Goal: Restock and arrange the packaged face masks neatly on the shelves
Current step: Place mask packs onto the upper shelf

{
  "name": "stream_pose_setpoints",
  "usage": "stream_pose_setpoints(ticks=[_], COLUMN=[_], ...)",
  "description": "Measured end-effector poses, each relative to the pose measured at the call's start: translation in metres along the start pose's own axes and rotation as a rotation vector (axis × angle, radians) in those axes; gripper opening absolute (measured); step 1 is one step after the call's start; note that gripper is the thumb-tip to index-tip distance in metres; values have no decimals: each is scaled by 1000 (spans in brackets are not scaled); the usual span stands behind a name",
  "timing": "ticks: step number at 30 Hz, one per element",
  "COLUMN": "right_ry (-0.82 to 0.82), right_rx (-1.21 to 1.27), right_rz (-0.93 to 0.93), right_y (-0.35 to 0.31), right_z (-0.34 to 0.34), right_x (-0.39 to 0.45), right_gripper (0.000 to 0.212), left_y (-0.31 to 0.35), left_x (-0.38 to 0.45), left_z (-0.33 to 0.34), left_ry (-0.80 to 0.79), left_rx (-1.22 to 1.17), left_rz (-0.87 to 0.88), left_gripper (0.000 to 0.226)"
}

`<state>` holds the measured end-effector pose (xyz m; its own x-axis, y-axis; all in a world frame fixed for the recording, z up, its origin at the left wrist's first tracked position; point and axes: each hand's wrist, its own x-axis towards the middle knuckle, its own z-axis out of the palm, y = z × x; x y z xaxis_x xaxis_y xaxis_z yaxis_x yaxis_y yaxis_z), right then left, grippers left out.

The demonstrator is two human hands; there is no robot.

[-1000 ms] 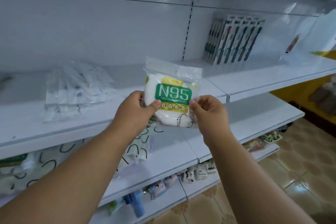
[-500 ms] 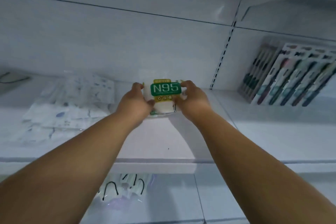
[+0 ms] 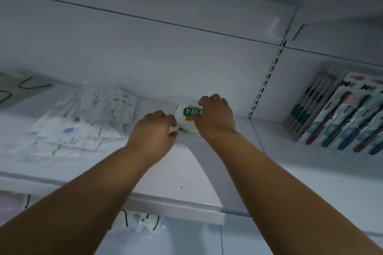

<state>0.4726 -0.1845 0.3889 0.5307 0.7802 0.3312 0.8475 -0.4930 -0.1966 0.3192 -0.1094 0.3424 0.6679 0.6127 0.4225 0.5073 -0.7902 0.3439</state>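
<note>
A white N95 mask pack [image 3: 186, 120] with a green label lies deep on the white shelf [image 3: 186, 172], close to the back panel. My left hand [image 3: 154, 130] holds its left lower edge with curled fingers. Over the pack's right side lies my right hand [image 3: 215, 116], its fingers curled over the top and its thumb on the label. Much of the label is hidden by that hand. A loose pile of clear-bagged patterned masks [image 3: 87, 122] lies to the left on the same shelf.
Toothbrush packs [image 3: 339, 112] stand leaning on the neighbouring shelf section at the right. A slotted upright [image 3: 267, 80] divides the two sections. Black-strapped mask packs [image 3: 136, 221] lie on the shelf below, and another bag [image 3: 18, 89] lies at the far left.
Both hands have carried the N95 pack from in front of the shelves onto the shelf and pushed it back toward the rear panel. The view has moved closer.
</note>
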Motion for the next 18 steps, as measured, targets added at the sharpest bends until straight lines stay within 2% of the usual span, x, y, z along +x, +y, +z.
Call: stream_pose_setpoints(ticks=[3, 7, 13, 18], right_ry=[9, 134, 146, 72], right_rx=[91, 190, 409, 592], right_rz=[-69, -185, -248, -346], right_y=[-38, -110, -249, -355], right_z=[-5, -1, 17, 46], right_x=[-10, -44, -118, -181], right_gripper=[32, 32, 29, 24], left_y=[-19, -63, -154, -233], left_x=[-29, -92, -203, -294], left_z=[-36, -83, -153, -191], left_ry=[64, 171, 176, 124], left_rx=[-19, -80, -60, -19], left_rz=[-54, -130, -194, -290], left_gripper=[23, 17, 15, 13])
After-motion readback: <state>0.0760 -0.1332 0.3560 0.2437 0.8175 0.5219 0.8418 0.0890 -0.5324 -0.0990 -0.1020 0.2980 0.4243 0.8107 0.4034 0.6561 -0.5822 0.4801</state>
